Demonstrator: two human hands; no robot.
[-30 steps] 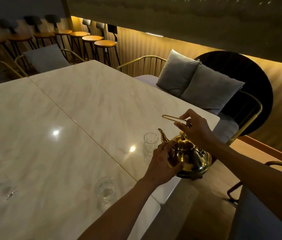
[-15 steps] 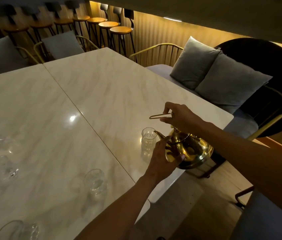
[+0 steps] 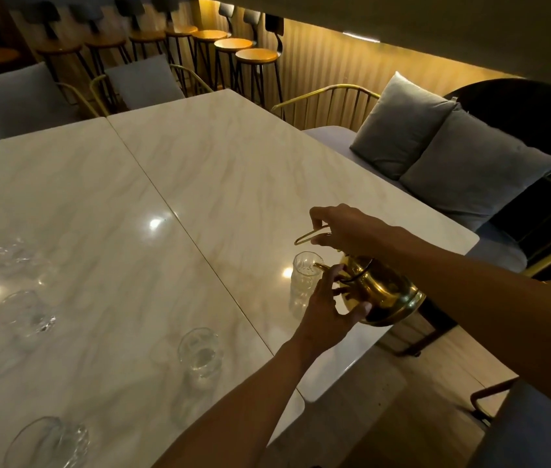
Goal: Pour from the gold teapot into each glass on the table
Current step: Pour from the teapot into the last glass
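Right hand (image 3: 352, 229) closed on the thin wire handle (image 3: 311, 236) of the gold teapot (image 3: 382, 292), fingers pinched around the loop from above, forearm reaching in from the lower right. Left hand (image 3: 330, 309) cupped against the near side of the teapot's belly, thumb and fingers curled around it, partly open, steadying more than clamping. Teapot held off the tabletop (image 3: 233, 170) near its right edge, tilted with the spout (image 3: 321, 266) down and left. Spout tip at the rim of a tall clear glass (image 3: 304, 275) standing upright just beside the left hand; cannot tell whether any liquid is flowing or how full that glass is. Closer to the camera and to the left, a rounder glass (image 3: 199, 352) upright on the pale marble surface, well apart from the teapot. Farther left, another glass (image 3: 25, 312), one more at the bottom edge (image 3: 47, 440), and faint glassware (image 3: 7, 248) beyond, too dim to make out clearly. Past the far edge, grey cushions (image 3: 436, 157) on a gold-framed seat, and a row of round bar stools (image 3: 233, 50) along the back wall.
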